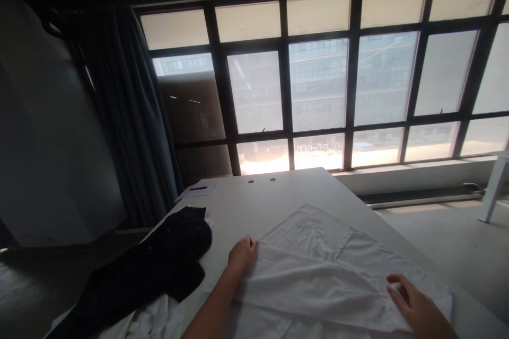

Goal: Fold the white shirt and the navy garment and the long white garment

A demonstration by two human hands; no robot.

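Note:
A thin white cloth lies spread and partly folded over itself on the white table, with soft wrinkles across it. At its left edge my left hand is closed, fingertips pinching the fabric. Over the right part of the cloth, my right hand curls its thumb and index finger around a raised bit of the fabric. Whether the cloth is a shirt or another garment cannot be made out. To the left of my left arm lies a dark garment, with crumpled white fabric partly under it.
The white table runs toward the windows and has two round holes near its far end. A paper with a dark pen rests at the far left corner. A dark curtain hangs at left; another white table's leg stands at right.

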